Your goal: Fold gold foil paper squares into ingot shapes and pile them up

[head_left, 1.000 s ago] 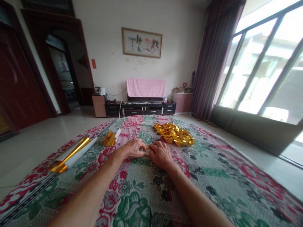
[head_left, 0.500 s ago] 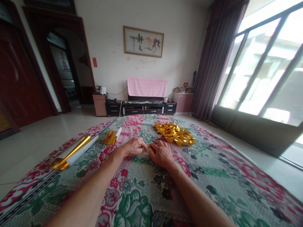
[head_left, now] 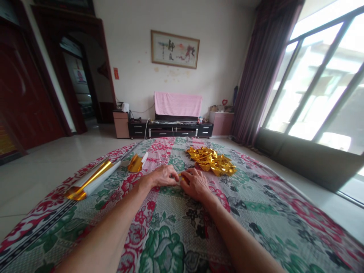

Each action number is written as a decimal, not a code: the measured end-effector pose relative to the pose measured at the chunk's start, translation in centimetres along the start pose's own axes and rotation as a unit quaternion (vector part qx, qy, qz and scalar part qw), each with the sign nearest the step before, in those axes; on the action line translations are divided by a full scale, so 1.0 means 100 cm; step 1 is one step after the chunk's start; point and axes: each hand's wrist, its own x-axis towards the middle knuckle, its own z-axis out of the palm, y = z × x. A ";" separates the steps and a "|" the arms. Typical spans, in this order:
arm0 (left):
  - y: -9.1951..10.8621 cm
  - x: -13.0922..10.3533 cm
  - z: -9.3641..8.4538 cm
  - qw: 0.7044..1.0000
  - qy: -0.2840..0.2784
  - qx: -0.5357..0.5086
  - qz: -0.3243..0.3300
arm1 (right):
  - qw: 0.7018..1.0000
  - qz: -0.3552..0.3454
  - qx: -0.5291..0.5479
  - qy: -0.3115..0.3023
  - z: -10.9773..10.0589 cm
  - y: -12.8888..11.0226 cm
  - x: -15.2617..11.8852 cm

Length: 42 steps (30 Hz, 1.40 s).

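Note:
Both of my hands meet low over the middle of the flowered tablecloth (head_left: 182, 223). My left hand (head_left: 163, 176) is closed, its thumb and fingers pinching the left end of a small piece of gold foil paper (head_left: 181, 175). From the other side my right hand (head_left: 195, 184) curls its fingers over the same piece, hiding most of it. Just beyond the right hand lies a heap of folded gold foil pieces (head_left: 212, 161). A short curled stack of gold foil paper (head_left: 135, 163) with a white back rests to the left of my left hand.
Farther left lies a larger roll of gold foil sheet (head_left: 93, 180), white on its outside. Past the table's far edge stands a low black cabinet (head_left: 173, 131) with a pink cloth (head_left: 178, 104) draped above it. Windows (head_left: 315, 83) and a dark curtain (head_left: 264, 72) line the right.
The whole view has shifted slightly, so things appear a little to the right. Both hands stay at the same spot with the gold foil between them; the fingers have moved only slightly.

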 end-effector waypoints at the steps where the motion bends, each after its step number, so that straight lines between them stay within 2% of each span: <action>1: 0.000 0.000 0.001 1.000 0.007 0.003 0.004 | 1.000 -0.001 0.000 0.001 0.000 0.000 0.000; 7: 0.003 0.001 0.004 0.999 0.036 -0.006 0.005 | 1.000 0.003 0.007 0.003 0.000 0.000 0.000; 14: 0.011 0.004 0.006 0.996 0.043 -0.080 -0.025 | 1.000 0.003 0.006 -0.004 -0.001 0.000 -0.001; 18: 0.004 0.005 0.008 0.992 0.028 -0.114 -0.048 | 1.000 -0.001 0.009 -0.002 -0.002 0.000 -0.001; 23: -0.003 0.006 0.009 0.992 0.024 -0.126 -0.012 | 1.000 -0.001 0.007 -0.002 -0.001 0.000 -0.001; 28: 0.001 0.004 0.005 0.993 0.019 -0.115 -0.009 | 1.000 -0.006 0.006 -0.009 -0.002 0.000 -0.001; 35: 0.003 0.000 0.001 0.990 -0.035 -0.126 -0.049 | 1.000 0.005 0.003 -0.028 -0.007 -0.004 -0.001; 42: 0.006 0.002 0.002 0.993 -0.029 -0.107 -0.035 | 1.000 0.008 0.010 -0.026 -0.006 -0.003 0.000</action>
